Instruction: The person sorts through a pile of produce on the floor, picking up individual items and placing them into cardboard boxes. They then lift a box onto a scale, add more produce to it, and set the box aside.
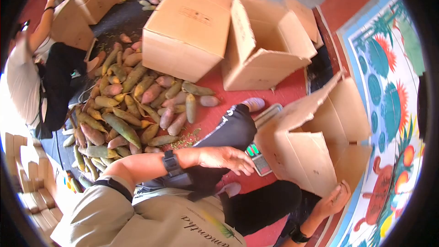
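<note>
Head view: the open carton (274,148) is standing at the right, mouth tilting away to the right, flaps sticking out. A scale-like device (262,165) with a green-lit display (252,150) is showing just beside its near side; can't tell how much of the base is resting on it.

Left hand (226,159) is hovering next to the display, fingers extended and slightly spread, pinching nothing visible. Right hand (334,200) is touching the carton's lower right edge, fingers close together and a bit bent; can't tell if they're actually gripping.

Handling well, as judged: right hand should be supporting the solid edge or corner, not pulling on a loose flap (315,158), since thin board is likely bending. Left hand is best kept flat and ready to steady the near wall, fingers not blocking the display. Any shifting should be going slow and level, both sides together, so the carton isn't tipping or scraping the device. If the number is being read, both hands should be off, or pressure is probably skewing it.

Knees are crowding in close, so keeping them off the board matters too. Tuber pile (128,123) is lying left, well apart from the carton.
</note>
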Available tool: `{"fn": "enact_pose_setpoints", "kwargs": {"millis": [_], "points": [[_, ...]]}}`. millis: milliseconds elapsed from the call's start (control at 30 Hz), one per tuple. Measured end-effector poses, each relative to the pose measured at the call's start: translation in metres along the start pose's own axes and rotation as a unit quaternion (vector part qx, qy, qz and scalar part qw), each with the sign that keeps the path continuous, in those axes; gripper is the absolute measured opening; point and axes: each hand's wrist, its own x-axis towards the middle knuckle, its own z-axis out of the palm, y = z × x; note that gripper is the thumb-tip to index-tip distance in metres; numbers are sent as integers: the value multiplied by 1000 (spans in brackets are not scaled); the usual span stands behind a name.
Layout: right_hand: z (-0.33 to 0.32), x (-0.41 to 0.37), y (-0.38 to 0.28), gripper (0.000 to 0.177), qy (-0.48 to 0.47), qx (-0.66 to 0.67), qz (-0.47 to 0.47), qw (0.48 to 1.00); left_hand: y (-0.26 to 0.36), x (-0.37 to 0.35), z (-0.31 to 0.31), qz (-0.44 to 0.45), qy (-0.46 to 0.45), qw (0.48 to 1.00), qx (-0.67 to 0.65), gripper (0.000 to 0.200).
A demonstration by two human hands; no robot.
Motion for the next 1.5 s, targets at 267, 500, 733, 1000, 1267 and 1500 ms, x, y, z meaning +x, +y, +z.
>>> {"fn": "enact_pose_setpoints", "kwargs": {"millis": [267, 500, 733, 1000, 1267, 1500], "points": [[-2, -38, -8, 12, -28, -1, -41, 999, 12, -1, 5, -36, 25, 999, -10, 37], [20, -72, -6, 15, -112, 45, -32, 992, 11, 2, 7, -39, 33, 999, -10, 39], [45, -101, 7, 17, -190, 77, 22, 979, 7, 6, 9, -37, 45, 998, -11, 37], [50, -107, 9, 16, -194, 85, 58, 976, 10, 2, 9, 0, 26, 999, -43, 43], [49, -108, 13, 18, -199, 76, 68, 975, 51, -77, -48, 134, 271, 953, 19, 48], [48, -108, 11, 16, -193, 66, 66, 977, 6, -203, -123, -83, 537, 781, 306, 30]]}}
